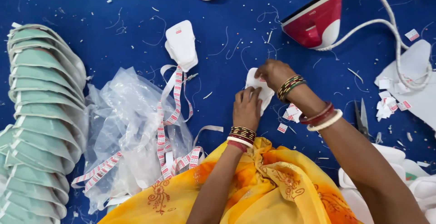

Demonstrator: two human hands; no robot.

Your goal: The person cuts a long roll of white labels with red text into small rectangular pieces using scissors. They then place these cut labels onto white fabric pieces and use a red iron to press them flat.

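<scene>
**Both hands pin a white fabric piece flat on the blue surface**

The small white padded fabric piece (262, 92) lies on the blue cloth-covered surface (227, 19), just in front of the person. The left hand (246, 108) rests palm-down on its near end, fingers together and flat, apparently to keep it from sliding. The right hand (274, 73) curls over its far end with fingertips pressed to the cloth; whether they pinch a tag there I cannot tell. Little of the piece shows between the hands, but its long axis seems to run away from the person, tilted slightly to the left.

A matching stack of white pieces (181, 44) lies farther off to the left, at the head of a long strip of red-and-white paper labels (176, 97) trailing over crumpled clear plastic (122, 128). Loose cut labels (291, 113) sit just beside the right wrist, within easy reach. A red-and-white iron (318, 22) stands beyond, well apart, and dark scissors (362, 117) lie to the right.
</scene>
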